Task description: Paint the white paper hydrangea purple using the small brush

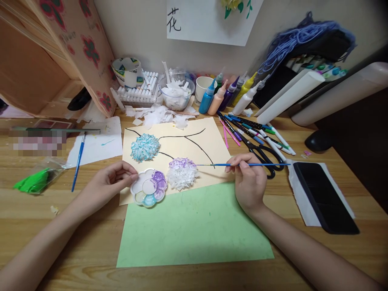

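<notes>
My left hand (121, 178) pinches the rim of a white flower-shaped paint palette (149, 187), which has purple and light blue paint in its wells. In my right hand (249, 178) is a thin blue paintbrush (224, 165), held level with its tip pointing left. The tip is at the right side of a ruffled paper flower (183, 173), purple along its top and white below. A blue-and-white ruffled flower (145, 147) sits further up on the cream paper (212, 141), where black branch lines are drawn. Beneath it lies a green sheet (194, 230).
Black scissors (263, 157) and several markers (273, 137) lie beyond my right hand, with a black phone (325, 198) to the right. Paint bottles (207, 97), a bowl of paper scraps (176, 95) and a marker box (138, 95) line the back. Another blue brush (78, 161) rests at left.
</notes>
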Demonstrator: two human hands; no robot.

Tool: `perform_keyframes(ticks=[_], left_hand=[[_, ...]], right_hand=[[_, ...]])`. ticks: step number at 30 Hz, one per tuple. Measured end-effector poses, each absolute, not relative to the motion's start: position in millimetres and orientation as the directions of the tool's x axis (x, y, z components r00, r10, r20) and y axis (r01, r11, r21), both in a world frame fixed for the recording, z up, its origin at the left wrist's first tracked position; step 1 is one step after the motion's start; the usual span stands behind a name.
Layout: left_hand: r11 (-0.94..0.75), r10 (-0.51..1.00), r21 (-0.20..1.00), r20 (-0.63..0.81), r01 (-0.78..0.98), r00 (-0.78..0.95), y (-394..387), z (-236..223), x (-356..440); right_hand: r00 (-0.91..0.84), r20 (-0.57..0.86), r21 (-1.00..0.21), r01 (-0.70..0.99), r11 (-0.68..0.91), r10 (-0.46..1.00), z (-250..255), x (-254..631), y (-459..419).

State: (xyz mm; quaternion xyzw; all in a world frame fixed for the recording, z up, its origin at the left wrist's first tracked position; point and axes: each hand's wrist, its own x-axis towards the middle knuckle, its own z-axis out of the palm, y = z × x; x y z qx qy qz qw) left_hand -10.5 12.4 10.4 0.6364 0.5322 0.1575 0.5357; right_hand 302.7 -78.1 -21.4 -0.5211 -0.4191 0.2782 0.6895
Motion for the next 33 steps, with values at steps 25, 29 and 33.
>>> perform_keyframes(ticks=[25, 29, 33], left_hand=[[0.132, 0.849, 0.857, -0.357, 0.499, 0.388, 13.8, 7.2, -12.0], [0.128, 0.850, 0.855, -0.356, 0.503, 0.388, 13.7, 9.0, -9.6], [0.129, 0.850, 0.856, -0.355, 0.501, 0.388, 13.7, 9.3, -9.3]], right_hand=[[0.462, 0.311, -0.950, 0.125, 0.286, 0.830, -21.8, 301.4, -80.0], [0.427, 0.320, -0.947, 0.157, 0.279, 0.845, -21.8, 300.7, -80.5], [0.420, 0.349, -0.937, 0.162, 0.309, 0.838, -21.6, 300.5, -80.8]])
